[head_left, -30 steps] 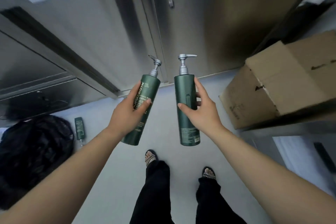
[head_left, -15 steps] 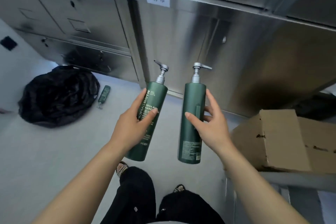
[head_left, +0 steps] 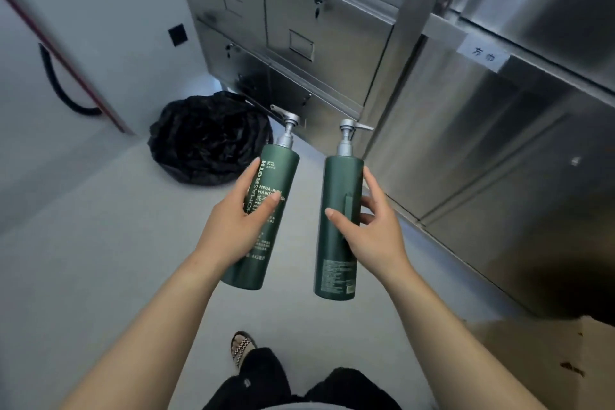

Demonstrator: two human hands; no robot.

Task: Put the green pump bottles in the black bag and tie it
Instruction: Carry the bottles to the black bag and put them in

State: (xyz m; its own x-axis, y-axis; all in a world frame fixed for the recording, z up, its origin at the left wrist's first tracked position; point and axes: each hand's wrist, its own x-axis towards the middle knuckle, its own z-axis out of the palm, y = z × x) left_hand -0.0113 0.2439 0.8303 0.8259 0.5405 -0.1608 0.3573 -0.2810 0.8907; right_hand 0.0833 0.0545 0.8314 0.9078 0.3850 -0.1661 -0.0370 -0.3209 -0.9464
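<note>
Above grey floor (head_left: pixel 100 243) | left hand (head_left: pixel 233 226) clasps lettered dark-green plastic pump bottle (head_left: pixel 281 170) | right hand (head_left: pixel 369 233) clasps plain twin bottle (head_left: pixel 336 183) | crumpled black plastic bag (head_left: pixel 206 140) now nearer; loading likely next

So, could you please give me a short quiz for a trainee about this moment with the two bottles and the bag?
1. Multiple choice: the left hand holds the left bottle and the right hand holds the right bottle. Both are green pump bottles. Which one shows large white brand lettering to the camera?
A) the left bottle
B) the right bottle
C) neither
2. True or false: both of these bottles are already inside the black bag.
3. Fill the gap: the black bag lies on the ___, next to the steel cabinet.

Key:
1. A
2. False, each bottle is in a hand.
3. floor
</note>
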